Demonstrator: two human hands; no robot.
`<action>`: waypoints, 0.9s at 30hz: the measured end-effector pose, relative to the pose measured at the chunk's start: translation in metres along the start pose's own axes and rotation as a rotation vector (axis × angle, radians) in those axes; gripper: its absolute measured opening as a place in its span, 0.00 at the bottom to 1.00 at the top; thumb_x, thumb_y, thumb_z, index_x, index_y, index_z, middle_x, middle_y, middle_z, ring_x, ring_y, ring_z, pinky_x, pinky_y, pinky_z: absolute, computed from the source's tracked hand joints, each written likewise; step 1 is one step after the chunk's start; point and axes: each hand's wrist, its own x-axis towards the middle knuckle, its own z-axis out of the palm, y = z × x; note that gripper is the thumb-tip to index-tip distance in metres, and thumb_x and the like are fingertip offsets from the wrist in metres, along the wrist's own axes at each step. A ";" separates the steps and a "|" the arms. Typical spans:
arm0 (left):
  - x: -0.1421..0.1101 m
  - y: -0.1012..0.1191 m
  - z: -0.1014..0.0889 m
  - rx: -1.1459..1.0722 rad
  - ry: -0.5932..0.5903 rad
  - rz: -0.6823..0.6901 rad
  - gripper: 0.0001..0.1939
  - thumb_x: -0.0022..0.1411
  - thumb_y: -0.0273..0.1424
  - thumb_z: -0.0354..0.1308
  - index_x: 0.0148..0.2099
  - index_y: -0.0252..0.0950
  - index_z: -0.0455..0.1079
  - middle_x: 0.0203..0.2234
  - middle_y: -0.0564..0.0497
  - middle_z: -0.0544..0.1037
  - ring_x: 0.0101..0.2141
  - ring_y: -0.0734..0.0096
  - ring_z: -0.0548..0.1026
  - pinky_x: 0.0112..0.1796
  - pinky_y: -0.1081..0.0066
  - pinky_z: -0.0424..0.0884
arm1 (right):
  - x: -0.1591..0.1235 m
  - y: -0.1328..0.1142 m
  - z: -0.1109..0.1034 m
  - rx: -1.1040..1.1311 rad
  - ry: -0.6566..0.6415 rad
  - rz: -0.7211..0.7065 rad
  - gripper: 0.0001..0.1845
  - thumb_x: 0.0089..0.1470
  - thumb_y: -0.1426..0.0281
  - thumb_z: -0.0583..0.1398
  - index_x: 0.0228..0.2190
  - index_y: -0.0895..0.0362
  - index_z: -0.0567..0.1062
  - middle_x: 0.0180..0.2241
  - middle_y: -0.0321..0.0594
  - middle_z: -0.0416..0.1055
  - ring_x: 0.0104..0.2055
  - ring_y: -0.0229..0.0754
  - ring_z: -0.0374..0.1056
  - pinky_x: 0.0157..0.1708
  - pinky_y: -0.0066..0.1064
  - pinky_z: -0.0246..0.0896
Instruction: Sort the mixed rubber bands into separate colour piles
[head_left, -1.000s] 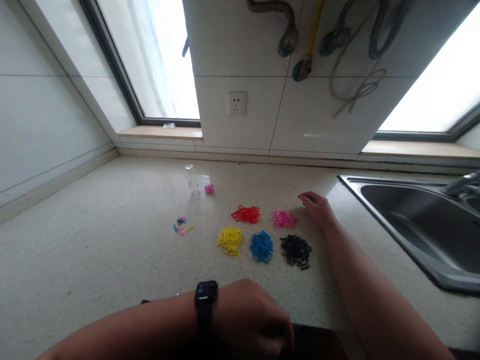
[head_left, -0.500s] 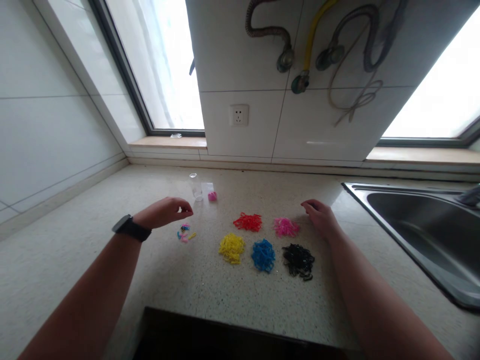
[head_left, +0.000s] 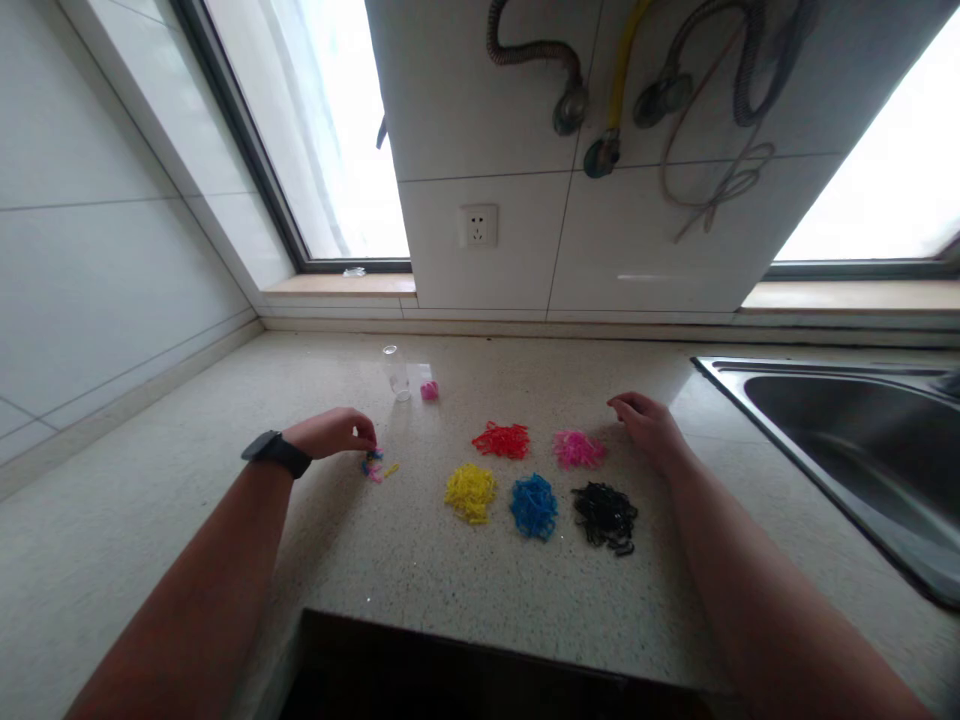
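Note:
My left hand [head_left: 341,432], with a dark watch on its wrist, bends down over a small mixed heap [head_left: 373,466] of pink, blue, black and yellow plastic bits. Its thumb and fingers are pinched together at the heap's far edge; what they hold, if anything, is hidden. On the counter beside the pink heap [head_left: 579,450] rests my right hand [head_left: 643,420], fingers closed and nothing visible in them. Between the hands lie a red heap [head_left: 501,440], a yellow heap [head_left: 470,493], a blue heap [head_left: 534,507] and a black heap [head_left: 604,515] of small, thin pieces.
A clear plastic cup [head_left: 397,375] stands beyond my left hand, a small pink lump [head_left: 429,391] beside it. To the right is a steel sink [head_left: 720,378]. The tiled wall carries a socket [head_left: 478,226] and pipes [head_left: 619,90]. The dark counter edge [head_left: 480,640] runs nearest me.
My left hand has come down and closer to the mixed heap, its fingertips now at the bits. My right hand stays beside the pink heap. The view has shifted slightly.

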 end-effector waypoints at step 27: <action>-0.012 0.147 0.006 -0.098 0.170 0.251 0.16 0.71 0.42 0.48 0.46 0.36 0.69 0.36 0.50 0.76 0.33 0.73 0.72 0.34 0.73 0.66 | 0.006 0.005 0.006 -0.069 0.008 -0.037 0.16 0.51 0.58 0.57 0.30 0.57 0.78 0.23 0.38 0.71 0.28 0.42 0.65 0.29 0.32 0.55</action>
